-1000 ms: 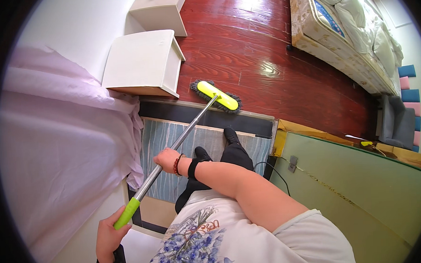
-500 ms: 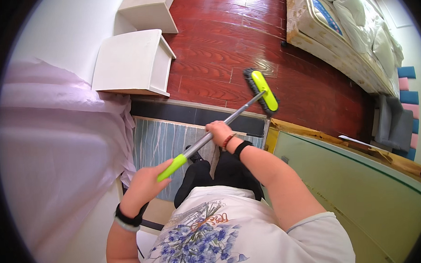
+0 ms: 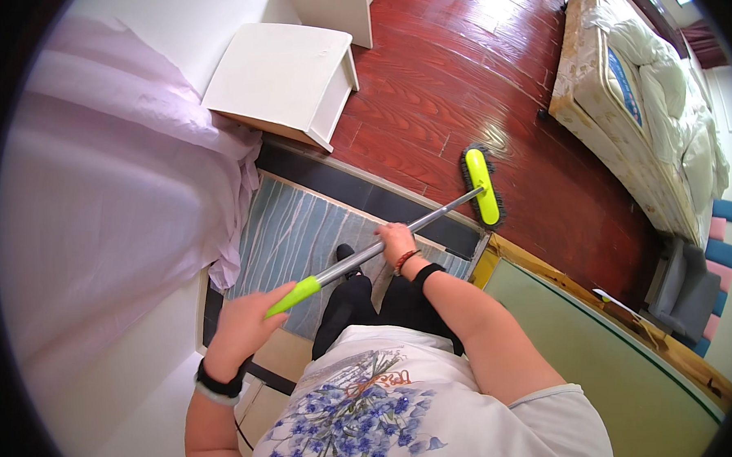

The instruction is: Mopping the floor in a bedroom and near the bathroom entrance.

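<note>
A mop (image 3: 479, 187) with a lime-green head and dark grey fringe rests on the red wood floor, just past the doorway. Its silver pole slants down to the left and ends in a lime-green grip. My left hand (image 3: 245, 328) is closed round that grip, at the pole's top end. Farther down the pole, my right hand (image 3: 396, 245) wraps round the silver part. Both wrists carry black bands, and a red bracelet sits on the right one.
Ahead on the left stands a white cabinet (image 3: 282, 75), beside a pale lilac curtain (image 3: 128, 206). A bed (image 3: 623, 127) fills the far right, with a grey chair (image 3: 685, 284) near its foot. A glass panel (image 3: 575, 342) borders my right. Underfoot lies a blue-grey striped mat (image 3: 297, 240).
The view has turned, so the room's furniture appears shifted to the right. The mop head sits farther right and lower in the picture. Both hands keep their grip on the mop.
</note>
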Action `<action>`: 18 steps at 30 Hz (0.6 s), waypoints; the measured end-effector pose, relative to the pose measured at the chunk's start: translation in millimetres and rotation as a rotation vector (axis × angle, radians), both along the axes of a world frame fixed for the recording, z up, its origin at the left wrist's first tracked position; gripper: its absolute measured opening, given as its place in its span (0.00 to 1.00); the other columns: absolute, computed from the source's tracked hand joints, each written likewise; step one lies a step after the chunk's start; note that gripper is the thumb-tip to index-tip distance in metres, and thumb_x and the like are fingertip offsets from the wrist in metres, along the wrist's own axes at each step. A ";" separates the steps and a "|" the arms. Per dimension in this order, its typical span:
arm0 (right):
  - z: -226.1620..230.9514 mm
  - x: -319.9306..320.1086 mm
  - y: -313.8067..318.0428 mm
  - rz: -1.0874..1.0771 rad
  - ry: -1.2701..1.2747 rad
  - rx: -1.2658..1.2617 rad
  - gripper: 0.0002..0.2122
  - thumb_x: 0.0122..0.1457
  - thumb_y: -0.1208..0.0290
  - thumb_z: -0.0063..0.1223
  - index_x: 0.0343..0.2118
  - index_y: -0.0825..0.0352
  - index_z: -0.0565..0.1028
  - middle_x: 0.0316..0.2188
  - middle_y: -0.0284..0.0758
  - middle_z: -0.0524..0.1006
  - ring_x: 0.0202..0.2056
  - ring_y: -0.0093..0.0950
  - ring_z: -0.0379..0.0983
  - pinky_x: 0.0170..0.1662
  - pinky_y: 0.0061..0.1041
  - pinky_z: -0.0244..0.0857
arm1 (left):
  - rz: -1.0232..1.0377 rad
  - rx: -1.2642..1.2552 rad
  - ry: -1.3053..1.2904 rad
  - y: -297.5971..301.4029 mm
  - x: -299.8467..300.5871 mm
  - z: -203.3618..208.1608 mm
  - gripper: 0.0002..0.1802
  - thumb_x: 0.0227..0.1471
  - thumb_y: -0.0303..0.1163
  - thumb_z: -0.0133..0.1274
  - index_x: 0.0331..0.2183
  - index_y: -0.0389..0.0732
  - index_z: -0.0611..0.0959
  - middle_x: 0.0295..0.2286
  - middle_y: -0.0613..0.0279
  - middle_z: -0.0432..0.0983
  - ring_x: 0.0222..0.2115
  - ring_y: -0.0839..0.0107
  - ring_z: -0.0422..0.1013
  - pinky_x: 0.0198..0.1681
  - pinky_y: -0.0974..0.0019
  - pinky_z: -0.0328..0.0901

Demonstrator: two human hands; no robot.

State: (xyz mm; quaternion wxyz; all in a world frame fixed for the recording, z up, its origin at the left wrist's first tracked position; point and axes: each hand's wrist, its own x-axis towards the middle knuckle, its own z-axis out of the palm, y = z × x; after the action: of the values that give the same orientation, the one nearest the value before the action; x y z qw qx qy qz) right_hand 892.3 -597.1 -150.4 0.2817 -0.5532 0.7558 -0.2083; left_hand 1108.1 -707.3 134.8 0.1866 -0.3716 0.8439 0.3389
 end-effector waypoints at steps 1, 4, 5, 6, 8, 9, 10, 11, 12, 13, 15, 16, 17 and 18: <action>5.6 16.1 -8.6 0.052 -0.015 0.006 0.09 0.38 0.78 0.48 0.26 0.61 0.73 0.22 0.37 0.71 0.31 0.37 0.67 0.36 0.32 0.60 | 0.053 -0.026 -0.034 -0.5 13.7 9.0 0.25 0.37 0.32 0.53 0.43 0.53 0.70 0.24 0.57 0.71 0.26 0.59 0.68 0.28 0.63 0.61; 24.4 69.2 -34.7 0.214 -0.040 0.042 0.10 0.38 0.79 0.47 0.27 0.61 0.73 0.23 0.37 0.71 0.32 0.36 0.67 0.36 0.31 0.60 | 0.217 -0.043 -0.072 3.1 55.6 37.9 0.25 0.36 0.30 0.53 0.42 0.51 0.72 0.25 0.56 0.72 0.25 0.58 0.68 0.27 0.64 0.62; 29.5 85.5 -41.4 0.250 -0.085 0.035 0.10 0.39 0.79 0.47 0.27 0.61 0.72 0.24 0.37 0.71 0.33 0.36 0.67 0.37 0.31 0.59 | 0.227 -0.044 -0.071 5.4 65.6 48.7 0.25 0.36 0.30 0.53 0.42 0.51 0.72 0.25 0.56 0.72 0.25 0.58 0.68 0.27 0.64 0.62; 34.7 102.4 -48.3 0.289 -0.130 0.027 0.10 0.39 0.79 0.46 0.28 0.61 0.72 0.25 0.37 0.72 0.34 0.36 0.67 0.38 0.31 0.59 | 0.287 -0.038 -0.147 8.3 75.3 61.4 0.25 0.35 0.29 0.54 0.42 0.50 0.72 0.26 0.55 0.72 0.25 0.58 0.68 0.28 0.65 0.62; 45.7 135.3 -60.8 0.411 -0.180 0.055 0.10 0.40 0.78 0.46 0.29 0.61 0.72 0.26 0.36 0.72 0.35 0.34 0.66 0.40 0.31 0.57 | 0.358 -0.032 -0.226 18.3 97.2 79.5 0.25 0.35 0.28 0.54 0.42 0.49 0.72 0.26 0.53 0.72 0.25 0.58 0.68 0.28 0.66 0.62; 52.8 151.9 -68.4 0.499 -0.180 0.082 0.11 0.41 0.78 0.45 0.30 0.61 0.71 0.27 0.36 0.72 0.37 0.34 0.66 0.41 0.30 0.56 | 0.435 -0.035 -0.242 26.2 110.7 87.2 0.26 0.34 0.27 0.54 0.42 0.49 0.72 0.26 0.52 0.72 0.25 0.57 0.68 0.28 0.66 0.62; 56.7 165.1 -73.7 0.510 -0.181 0.080 0.11 0.41 0.78 0.45 0.30 0.61 0.71 0.27 0.36 0.72 0.37 0.34 0.66 0.41 0.30 0.56 | 0.505 -0.035 -0.255 33.1 122.8 92.7 0.26 0.34 0.27 0.54 0.42 0.48 0.71 0.26 0.51 0.72 0.25 0.56 0.68 0.29 0.67 0.62; 60.1 177.1 -78.1 0.589 -0.222 0.089 0.09 0.41 0.77 0.46 0.28 0.61 0.72 0.27 0.36 0.72 0.36 0.35 0.66 0.39 0.32 0.57 | 0.556 -0.015 -0.285 39.7 134.5 96.7 0.27 0.34 0.27 0.54 0.42 0.46 0.71 0.27 0.49 0.71 0.25 0.55 0.68 0.29 0.67 0.62; 64.1 186.8 -81.6 0.666 -0.259 0.100 0.07 0.41 0.76 0.47 0.26 0.61 0.73 0.26 0.37 0.72 0.36 0.35 0.66 0.38 0.33 0.58 | 0.565 -0.014 -0.282 46.2 142.7 99.3 0.27 0.34 0.27 0.54 0.42 0.46 0.71 0.27 0.49 0.71 0.25 0.55 0.68 0.29 0.67 0.62; 67.0 194.3 -86.1 0.740 -0.265 0.129 0.07 0.40 0.76 0.46 0.26 0.61 0.73 0.27 0.37 0.72 0.36 0.35 0.67 0.39 0.32 0.57 | 0.612 -0.005 -0.285 51.8 149.5 101.7 0.27 0.33 0.27 0.55 0.42 0.46 0.71 0.27 0.49 0.71 0.25 0.55 0.68 0.29 0.67 0.63; 71.3 207.9 -98.9 0.882 -0.243 0.221 0.10 0.41 0.76 0.47 0.30 0.61 0.72 0.28 0.36 0.72 0.36 0.34 0.67 0.40 0.31 0.56 | 0.683 0.014 -0.293 60.2 159.6 107.7 0.28 0.33 0.27 0.55 0.42 0.45 0.71 0.27 0.47 0.71 0.26 0.55 0.69 0.29 0.67 0.63; 73.5 213.2 -102.7 1.015 -0.223 0.312 0.13 0.41 0.76 0.47 0.34 0.60 0.71 0.30 0.36 0.73 0.36 0.34 0.67 0.42 0.30 0.55 | 0.688 0.011 -0.293 61.4 162.9 110.4 0.28 0.33 0.27 0.55 0.42 0.45 0.71 0.27 0.47 0.71 0.26 0.55 0.69 0.29 0.67 0.63; 75.4 215.9 -103.3 1.032 -0.207 0.314 0.13 0.42 0.75 0.47 0.34 0.60 0.72 0.30 0.35 0.73 0.36 0.34 0.68 0.43 0.30 0.55 | 0.686 0.034 -0.296 61.7 165.8 112.0 0.28 0.32 0.27 0.55 0.42 0.45 0.71 0.27 0.47 0.71 0.26 0.55 0.69 0.29 0.67 0.63; 74.0 219.0 -102.8 1.036 -0.204 0.314 0.13 0.42 0.75 0.47 0.34 0.60 0.72 0.30 0.35 0.73 0.36 0.34 0.68 0.43 0.30 0.55 | 0.685 0.059 -0.298 61.4 170.9 112.9 0.28 0.32 0.27 0.55 0.42 0.45 0.71 0.26 0.47 0.71 0.25 0.54 0.69 0.29 0.67 0.63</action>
State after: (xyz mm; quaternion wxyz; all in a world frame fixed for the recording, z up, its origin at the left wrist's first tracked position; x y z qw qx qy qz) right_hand 1111.3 -699.9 -76.4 0.4983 -0.7812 0.3754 0.0203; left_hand 1279.0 -645.8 247.7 0.1937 -0.6722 0.6241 0.3480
